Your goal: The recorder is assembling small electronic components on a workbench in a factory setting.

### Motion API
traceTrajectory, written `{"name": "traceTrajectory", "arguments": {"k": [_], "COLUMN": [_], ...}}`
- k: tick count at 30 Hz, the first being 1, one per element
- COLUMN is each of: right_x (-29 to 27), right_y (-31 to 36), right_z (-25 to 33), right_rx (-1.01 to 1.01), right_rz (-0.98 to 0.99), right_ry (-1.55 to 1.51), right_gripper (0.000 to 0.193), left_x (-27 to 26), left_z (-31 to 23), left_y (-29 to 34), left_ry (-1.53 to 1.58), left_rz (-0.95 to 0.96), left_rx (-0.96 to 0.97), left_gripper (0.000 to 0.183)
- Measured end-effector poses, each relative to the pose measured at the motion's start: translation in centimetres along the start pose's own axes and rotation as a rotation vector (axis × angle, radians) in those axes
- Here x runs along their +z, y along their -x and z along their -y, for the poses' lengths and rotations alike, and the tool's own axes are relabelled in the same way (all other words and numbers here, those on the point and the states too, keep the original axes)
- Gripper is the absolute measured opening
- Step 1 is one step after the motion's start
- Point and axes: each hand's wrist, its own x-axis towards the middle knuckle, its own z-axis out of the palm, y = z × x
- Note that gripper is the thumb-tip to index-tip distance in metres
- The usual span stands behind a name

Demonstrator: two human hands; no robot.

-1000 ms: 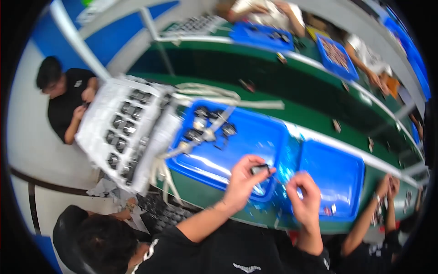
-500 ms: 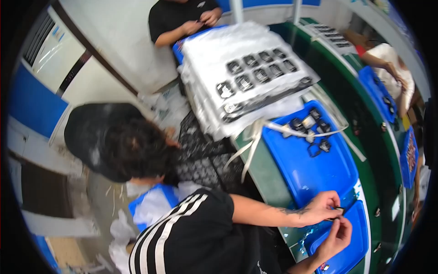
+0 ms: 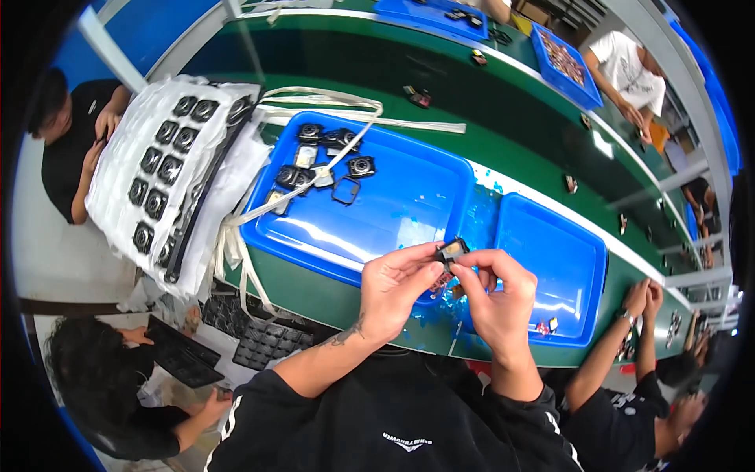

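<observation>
1. The small, square-cornered black part with a pale face [image 3: 452, 250] is up in your fingertips, over the right end of a rectangular blue plastic tray [image 3: 362, 228].
2. Your left hand [image 3: 403, 285] pinches its left side; your right hand [image 3: 501, 293] grips its lower right, so the two meet there.
3. Just below shows a small reddish piece [image 3: 442, 283]; you cannot tell whether it is attached.
4. Toward that tray's left end lie square black parts with round centres [image 3: 361, 167]; one of several flat white straps [image 3: 425, 126] crosses there.
5. To your right, a second blue plastic tray [image 3: 550, 259] holds small red-and-pale pieces [image 3: 546, 325].
6. Farther left, white sheets [image 3: 118, 173] bear rows of black parts.
</observation>
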Motion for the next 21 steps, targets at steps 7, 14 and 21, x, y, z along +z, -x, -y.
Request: {"name": "traceTrajectory", "arguments": {"k": [7, 14, 21], "right_x": [0.1, 0.0, -0.3], "right_y": [-0.7, -0.5, -0.5], "right_z": [0.4, 0.6, 0.4], "right_rx": [-0.111, -0.101, -0.077], "right_rz": [0.017, 0.065, 0.088], "right_ry": [0.021, 0.016, 0.079], "right_gripper": [0.011, 0.012, 0.013], "left_x": [0.0, -0.5, -0.6], "left_z": [0.4, 0.4, 1.2], "left_y": [-0.2, 0.1, 0.3], "left_ry": [-0.038, -0.083, -0.042], "left_rz": [0.015, 0.063, 0.069], "left_rx": [0.036, 0.082, 0.109], "left_gripper": [0.033, 0.032, 0.029]}}
